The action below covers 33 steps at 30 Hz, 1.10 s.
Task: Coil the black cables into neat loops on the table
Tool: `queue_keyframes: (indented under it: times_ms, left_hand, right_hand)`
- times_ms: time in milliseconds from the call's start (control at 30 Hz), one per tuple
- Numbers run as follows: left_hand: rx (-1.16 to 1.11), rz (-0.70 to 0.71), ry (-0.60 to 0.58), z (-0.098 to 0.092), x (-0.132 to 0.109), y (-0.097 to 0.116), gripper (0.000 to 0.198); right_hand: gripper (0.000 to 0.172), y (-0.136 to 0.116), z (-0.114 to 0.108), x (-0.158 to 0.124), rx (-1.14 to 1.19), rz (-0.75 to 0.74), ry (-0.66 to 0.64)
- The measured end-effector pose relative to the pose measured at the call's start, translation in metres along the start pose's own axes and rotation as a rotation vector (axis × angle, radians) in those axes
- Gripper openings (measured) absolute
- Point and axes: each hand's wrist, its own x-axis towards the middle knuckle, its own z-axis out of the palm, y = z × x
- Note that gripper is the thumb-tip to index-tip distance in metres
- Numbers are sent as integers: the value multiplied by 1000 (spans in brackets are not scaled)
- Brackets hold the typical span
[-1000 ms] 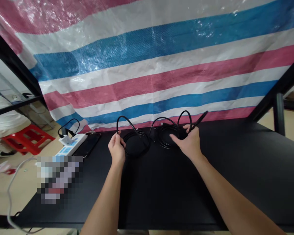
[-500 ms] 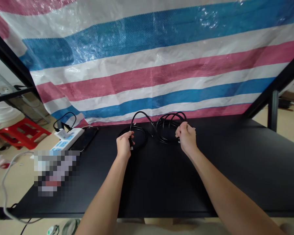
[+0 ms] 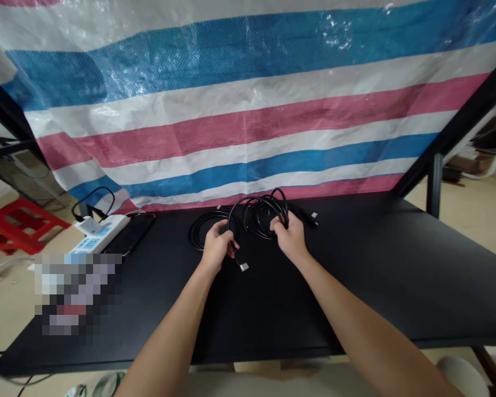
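Note:
A black cable (image 3: 251,199) arches between my two hands above the black table (image 3: 268,309). My left hand (image 3: 218,245) pinches it near one end, and a silver metal connector (image 3: 243,267) sticks out below the fingers. My right hand (image 3: 290,234) is closed around a bundle of the cable's loops, which spread out to the left of it. Past that hand, a dark plug (image 3: 310,219) with a light tip lies toward the right. Behind my left hand rests a flat black coil (image 3: 198,229) on the table, partly hidden by the fingers.
At the left stand a white power strip (image 3: 114,223) with a charger (image 3: 89,226) plugged in and a dark phone (image 3: 138,231) beside it. A blurred-out patch (image 3: 76,292) covers something nearer. Striped plastic sheeting (image 3: 248,127) hangs along the back. A red stool (image 3: 20,223) is on the floor.
My right hand has moved left, gathering the loops into its grip. The connector by my left hand now juts out further, and the view has shifted slightly to the right.

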Motion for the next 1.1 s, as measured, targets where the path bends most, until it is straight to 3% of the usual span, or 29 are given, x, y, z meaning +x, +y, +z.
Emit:
queue_keyframes:
  times_ms: [100, 233, 300, 400, 500, 633, 733, 800, 900, 1000, 1100]
  left_hand:
    - [28, -53, -50, 4, -3, -3, 44]
    - [110, -70, -80, 10, -6, -6, 37]
    - [180, -50, -93, 10, -6, -7, 37]
    - [210, 88, -10, 8, -5, -6, 38]
    - [70, 192, 56, 6, -2, -4, 40]
    - [-232, 146, 33, -3, 2, 4, 33]
    - [-356, 124, 38, -18, 9, 11, 36]
    - [-339, 120, 88, -31, 16, 13, 34]
    - [-120, 148, 284, -48, 26, 14, 20]
    - [267, 221, 483, -60, 31, 15, 15]
    - [645, 212, 511, -67, 30, 15, 18]
  right_hand:
    - [32, -6, 1, 0, 263, 141, -33]
    - [46, -19, 4, -3, 584, 290, -224]
    - [48, -24, 4, -5, 643, 327, -291]
    - [49, -24, 6, -6, 637, 340, -315]
    - [49, -18, 9, -9, 451, 287, -226]
    - [41, -15, 19, -12, -242, 130, -125]
    - [29, -23, 33, -10, -761, 184, -297]
    - [33, -30, 46, -7, -951, 241, -461]
    - [42, -38, 67, -1, -1023, 312, -583]
    - [44, -39, 85, 5, -997, 355, -609]
    - [42, -36, 95, 9, -991, 386, -625]
